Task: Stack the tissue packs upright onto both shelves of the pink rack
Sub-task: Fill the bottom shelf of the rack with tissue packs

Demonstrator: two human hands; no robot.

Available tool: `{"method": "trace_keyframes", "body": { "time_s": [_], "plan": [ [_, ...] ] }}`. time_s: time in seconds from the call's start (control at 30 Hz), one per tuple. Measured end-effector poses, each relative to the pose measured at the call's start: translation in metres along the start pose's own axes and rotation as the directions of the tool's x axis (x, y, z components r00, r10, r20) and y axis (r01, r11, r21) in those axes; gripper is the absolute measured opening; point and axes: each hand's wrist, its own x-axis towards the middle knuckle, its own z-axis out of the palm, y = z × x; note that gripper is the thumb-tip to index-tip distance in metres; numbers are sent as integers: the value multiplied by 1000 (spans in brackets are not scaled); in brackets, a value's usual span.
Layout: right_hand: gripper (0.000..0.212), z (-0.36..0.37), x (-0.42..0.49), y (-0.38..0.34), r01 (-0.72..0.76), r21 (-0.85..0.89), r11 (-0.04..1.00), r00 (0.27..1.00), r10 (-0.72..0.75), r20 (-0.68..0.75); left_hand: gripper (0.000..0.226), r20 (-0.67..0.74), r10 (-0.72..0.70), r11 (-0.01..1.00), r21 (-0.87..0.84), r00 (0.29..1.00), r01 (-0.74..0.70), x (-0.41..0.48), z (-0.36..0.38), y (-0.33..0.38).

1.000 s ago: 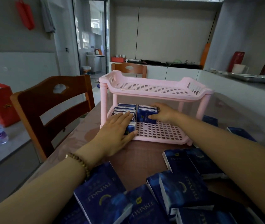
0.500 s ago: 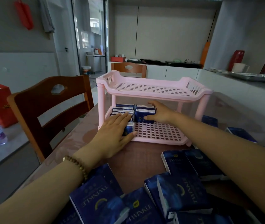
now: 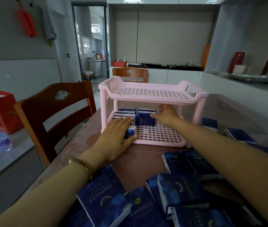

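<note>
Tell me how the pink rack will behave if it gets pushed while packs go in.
Likely light and easy to slide: the pink rack is thin perforated plastic on slim legs, on a glossy table. Probably not tippy yet, since the tissue packs sit low on its bottom shelf, top shelf bare.

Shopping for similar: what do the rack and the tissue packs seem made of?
Rack: likely moulded plastic, smooth pink, with perforated grid shelves and tubular legs. Tissue packs: probably thin plastic film wrap, dark blue, slightly glossy with printed lettering.
</note>
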Motion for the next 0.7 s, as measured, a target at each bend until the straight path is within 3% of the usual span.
{"method": "trace_keyframes", "body": {
  "time_s": [0.1, 0.3, 0.7],
  "plan": [
    [39, 6, 1, 5, -97, 72, 993, 994, 93, 56, 67, -4, -2, 1000, -1, 1000, 2, 0, 0, 0],
    [19, 11, -4, 9, -138, 209, 968, 990, 130, 50, 67, -13, -4, 1000, -2, 1000, 4, 1, 1, 0],
    [28, 5, -22, 5, -61, 177, 982, 996, 48, 74, 67, -16, -4, 1000, -2, 1000, 4, 1, 3, -2]
  ]
}}
